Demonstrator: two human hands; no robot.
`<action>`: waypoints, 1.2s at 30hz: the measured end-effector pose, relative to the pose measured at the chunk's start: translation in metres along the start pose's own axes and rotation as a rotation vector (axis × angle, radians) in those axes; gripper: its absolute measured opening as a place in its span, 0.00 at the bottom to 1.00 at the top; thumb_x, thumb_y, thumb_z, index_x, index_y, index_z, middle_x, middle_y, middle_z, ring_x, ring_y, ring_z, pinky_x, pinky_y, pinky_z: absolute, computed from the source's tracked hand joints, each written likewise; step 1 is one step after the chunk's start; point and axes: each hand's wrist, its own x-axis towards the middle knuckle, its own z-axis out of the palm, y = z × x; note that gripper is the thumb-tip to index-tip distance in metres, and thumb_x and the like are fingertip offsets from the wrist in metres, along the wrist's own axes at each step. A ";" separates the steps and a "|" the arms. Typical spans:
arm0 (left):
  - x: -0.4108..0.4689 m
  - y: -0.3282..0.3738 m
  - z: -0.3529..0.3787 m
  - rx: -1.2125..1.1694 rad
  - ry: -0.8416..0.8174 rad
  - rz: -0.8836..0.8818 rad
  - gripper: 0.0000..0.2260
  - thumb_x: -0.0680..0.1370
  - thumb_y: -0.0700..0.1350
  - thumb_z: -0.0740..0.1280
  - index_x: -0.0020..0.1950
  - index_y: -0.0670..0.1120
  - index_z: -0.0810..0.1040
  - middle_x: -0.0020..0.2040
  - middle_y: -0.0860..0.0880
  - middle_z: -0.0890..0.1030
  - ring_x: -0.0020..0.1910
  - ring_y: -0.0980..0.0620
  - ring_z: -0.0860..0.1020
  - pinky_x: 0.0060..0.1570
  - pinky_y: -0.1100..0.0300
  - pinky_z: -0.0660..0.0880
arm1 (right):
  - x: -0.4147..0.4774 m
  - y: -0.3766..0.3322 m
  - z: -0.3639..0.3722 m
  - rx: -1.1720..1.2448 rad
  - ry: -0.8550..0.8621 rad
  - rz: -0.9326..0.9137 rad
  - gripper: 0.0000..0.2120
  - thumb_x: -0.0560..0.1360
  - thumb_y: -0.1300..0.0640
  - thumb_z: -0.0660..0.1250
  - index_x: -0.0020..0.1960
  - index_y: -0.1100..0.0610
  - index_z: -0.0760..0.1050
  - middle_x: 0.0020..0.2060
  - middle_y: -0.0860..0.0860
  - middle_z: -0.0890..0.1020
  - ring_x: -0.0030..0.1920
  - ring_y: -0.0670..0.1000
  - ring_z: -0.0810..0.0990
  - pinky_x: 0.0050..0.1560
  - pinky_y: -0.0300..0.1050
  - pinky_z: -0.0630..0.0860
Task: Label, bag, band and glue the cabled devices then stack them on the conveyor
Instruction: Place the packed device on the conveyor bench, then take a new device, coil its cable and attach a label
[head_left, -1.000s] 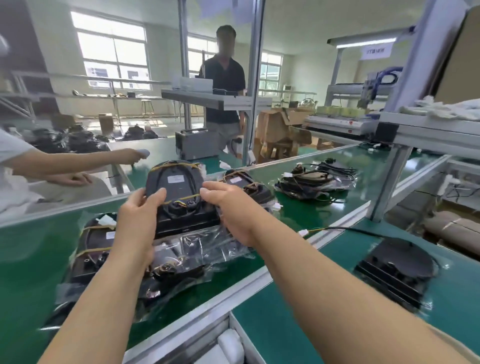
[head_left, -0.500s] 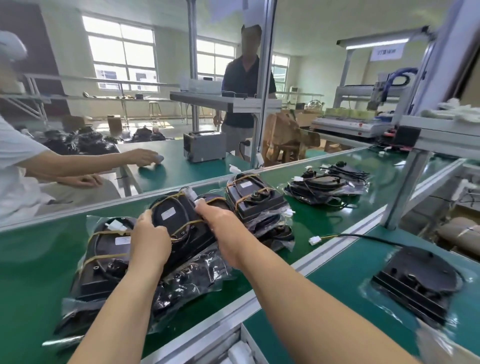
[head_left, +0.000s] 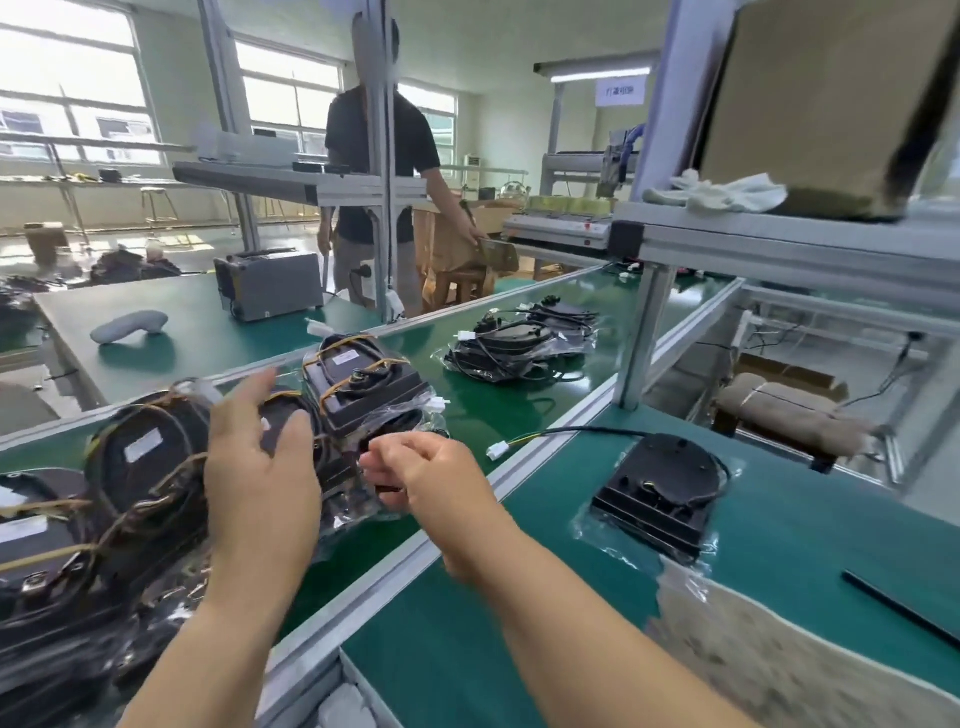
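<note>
Cabled devices (head_left: 363, 384) — black, sealed in clear plastic and band-tied in yellow — lay overlapping in a row on the green conveyor belt (head_left: 519, 410), from the left edge of the head view to its middle. The left hand (head_left: 260, 467) was spread above the row, fingers straight and apart, holding nothing; blur hid whether the palm touched the white-labelled device (head_left: 148, 447) beneath it. The right hand (head_left: 431, 483) hung just beside the left at the near edge of the belt, fingers loosely curled toward a crinkled bag (head_left: 358, 512); whether the fingertips pinched the plastic could not be told. Farther along the belt a second pile of bagged devices (head_left: 498, 345) sat well apart from the first. On the green workbench (head_left: 805, 530) to the right, an unbanded black device (head_left: 657, 483) lay with clear plastic around its base, its black cable running left to a white connector (head_left: 496, 451) over the metal rail (head_left: 545, 443). A thin black strip (head_left: 904, 616) lay near the bench's right edge. Across the belt, a grey handheld scanner (head_left: 130, 326) and a grey box-shaped machine (head_left: 270, 283) sat on another green table (head_left: 208, 332), and a person in a dark shirt (head_left: 358, 156) stood behind an aluminium post (head_left: 382, 234). White cloth (head_left: 722, 192) lay on the shelf (head_left: 779, 234) above the bench.
</note>
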 end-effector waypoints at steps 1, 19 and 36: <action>-0.010 0.004 0.017 -0.032 -0.061 0.004 0.16 0.81 0.46 0.62 0.66 0.61 0.71 0.63 0.62 0.73 0.59 0.62 0.74 0.58 0.60 0.70 | -0.005 0.002 -0.012 0.009 0.028 0.000 0.09 0.81 0.55 0.63 0.45 0.49 0.80 0.45 0.46 0.85 0.50 0.47 0.84 0.50 0.40 0.80; -0.095 -0.008 0.277 0.251 -0.978 -0.158 0.15 0.83 0.53 0.56 0.52 0.41 0.71 0.58 0.41 0.77 0.55 0.42 0.73 0.54 0.52 0.67 | -0.052 0.076 -0.251 -0.050 0.970 0.394 0.05 0.82 0.53 0.54 0.50 0.52 0.66 0.49 0.49 0.68 0.48 0.53 0.70 0.51 0.49 0.68; -0.110 0.044 0.218 -0.190 -0.776 -0.277 0.16 0.75 0.48 0.58 0.42 0.69 0.79 0.45 0.69 0.81 0.45 0.70 0.76 0.48 0.62 0.72 | -0.069 0.042 -0.226 -0.063 0.908 -0.005 0.10 0.75 0.41 0.67 0.54 0.43 0.74 0.59 0.47 0.78 0.55 0.44 0.78 0.62 0.49 0.74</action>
